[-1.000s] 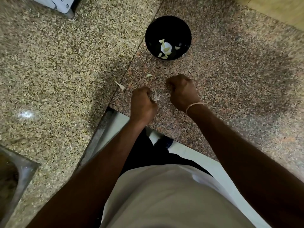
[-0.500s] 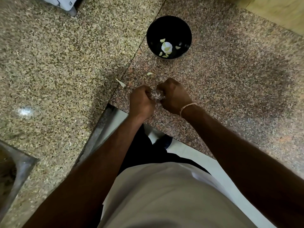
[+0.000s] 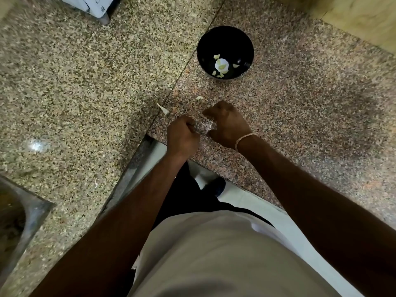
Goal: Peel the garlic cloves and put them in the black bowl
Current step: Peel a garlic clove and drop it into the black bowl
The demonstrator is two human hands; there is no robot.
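The black bowl (image 3: 240, 41) stands on the reddish granite counter, straight beyond my hands, with several peeled garlic cloves (image 3: 221, 65) inside. My left hand (image 3: 182, 136) is curled into a fist near the counter's front edge, and what it grips is mostly hidden in its fingers. A few centimetres to its right, my right hand (image 3: 228, 125) pinches a pale scrap of garlic skin (image 3: 211, 126) at its fingertips. A loose clove (image 3: 199, 97) lies between the hands and the bowl.
A strip of peel (image 3: 162, 109) lies on the seam between the two granite slabs. A steel sink corner (image 3: 27, 213) shows at lower left, and a white appliance (image 3: 92, 5) sits at the top left. A yellow wall runs along the top right.
My right hand came in to meet the left at the garlic; now the two hands have drawn slightly apart, with the pale skin at the right fingertips.
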